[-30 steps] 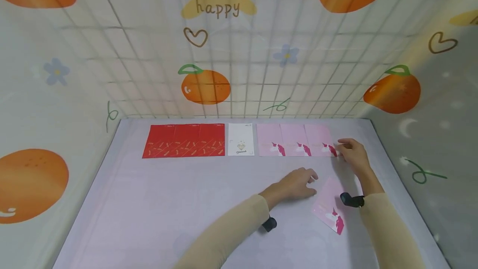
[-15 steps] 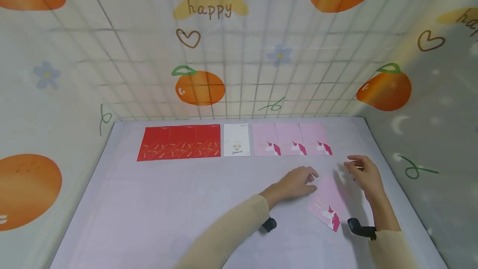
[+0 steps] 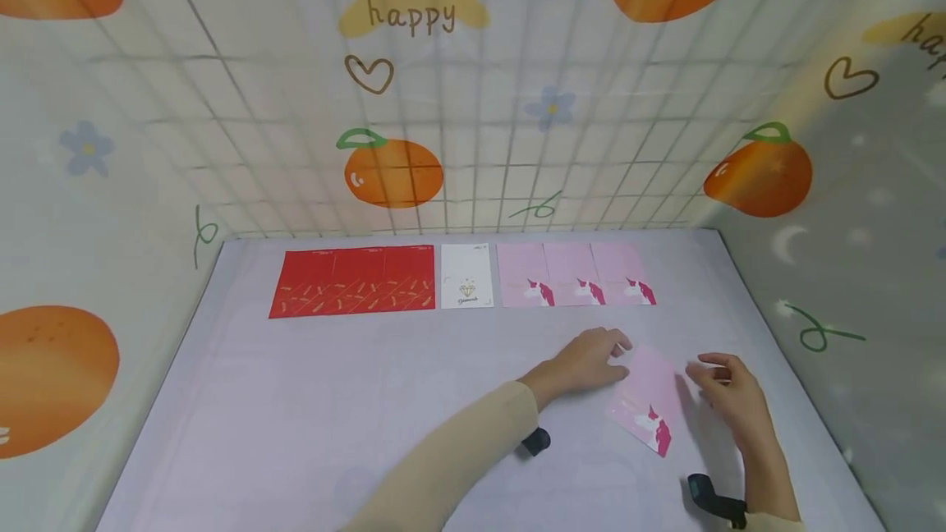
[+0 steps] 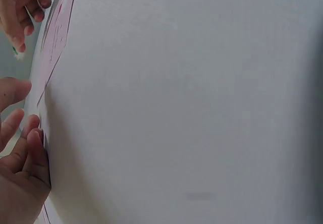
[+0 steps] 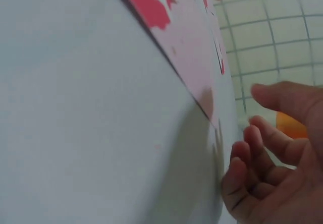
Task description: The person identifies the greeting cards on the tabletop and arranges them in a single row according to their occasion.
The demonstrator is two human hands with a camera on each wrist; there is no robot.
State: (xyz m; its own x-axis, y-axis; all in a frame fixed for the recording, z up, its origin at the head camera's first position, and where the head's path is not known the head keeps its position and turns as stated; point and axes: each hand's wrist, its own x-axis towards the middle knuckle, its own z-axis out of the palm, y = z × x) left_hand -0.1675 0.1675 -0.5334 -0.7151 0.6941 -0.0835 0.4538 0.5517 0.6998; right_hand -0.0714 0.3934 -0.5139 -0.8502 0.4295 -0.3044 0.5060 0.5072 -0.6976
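Note:
A loose pink unicorn card lies tilted on the table, between my two hands. On its left, my left hand rests low, palm down, with thumb and fingers loosely bent and fingertips close to the card's edge. My right hand hovers to the card's right, its fingers loosely curled around nothing; the right wrist view shows the gap between thumb and fingers. Farther back, several cards form one row: three red cards, a white diamond card and three pink unicorn cards.
The row of cards runs along the back of the pale table. A patterned curtain with oranges and grid lines hangs behind it, and a grey curtain stands at the right edge.
My right hand has left the rightmost pink card of the row and drawn back toward me, beside the loose card. My left hand has stayed about where it was. The head view has shifted slightly.

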